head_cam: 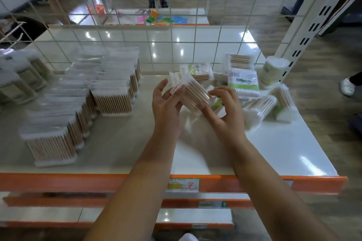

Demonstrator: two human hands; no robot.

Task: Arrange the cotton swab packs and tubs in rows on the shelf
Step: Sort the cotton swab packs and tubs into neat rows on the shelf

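Note:
A clear pack of wooden cotton swabs point(191, 94) is held tilted above the white shelf point(274, 152), between both hands. My left hand point(166, 103) grips its left end with thumb and fingers. My right hand point(225, 109) holds its lower right side with curled fingers. Rows of upright swab packs point(88, 100) stand on the left of the shelf. A loose pile of packs point(242, 82) and a round tub point(272, 70) lies at the right rear.
A wire grid panel point(170, 45) backs the shelf. Round tubs point(21, 78) stand at the far left. The shelf's orange front edge point(78, 182) carries a price label point(184, 185). A slotted upright post point(305, 31) rises at the right; a person's shoe point(347, 87) is beyond it.

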